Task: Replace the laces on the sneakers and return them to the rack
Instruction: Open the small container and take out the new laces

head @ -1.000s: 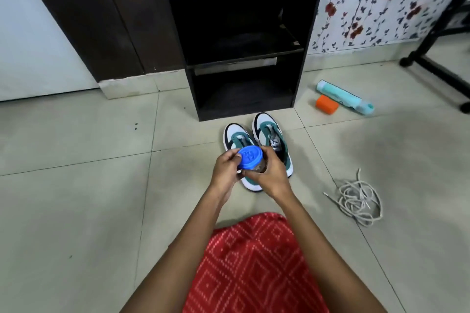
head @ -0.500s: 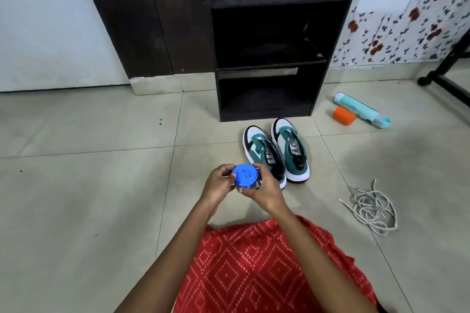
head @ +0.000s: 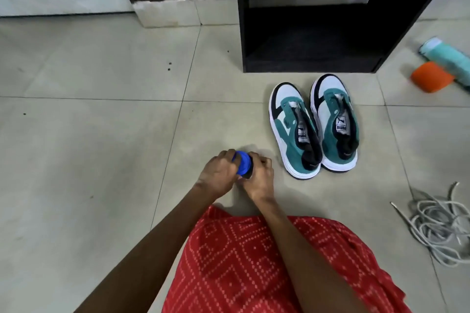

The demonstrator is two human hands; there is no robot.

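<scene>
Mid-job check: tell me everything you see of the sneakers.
The sneakers are a teal, white and black pair with white soles, suede-like uppers and labelled tongues. They look unlaced. They stand upright, side by side on the tiled floor, toes towards the black rack, touched by nothing else.

We've one cam, head-worn, wide-angle, facing fwd & steeply down at the tiled floor (head: 101, 147). Our left hand (head: 218, 175) & right hand (head: 259, 176), both round a blue-capped jar (head: 243, 165), sit near centre, close to lens. The rack (head: 305, 40) is cut off at top edge, sneakers (head: 312, 129) just below it; red garment (head: 254, 262) fills btm.
</scene>
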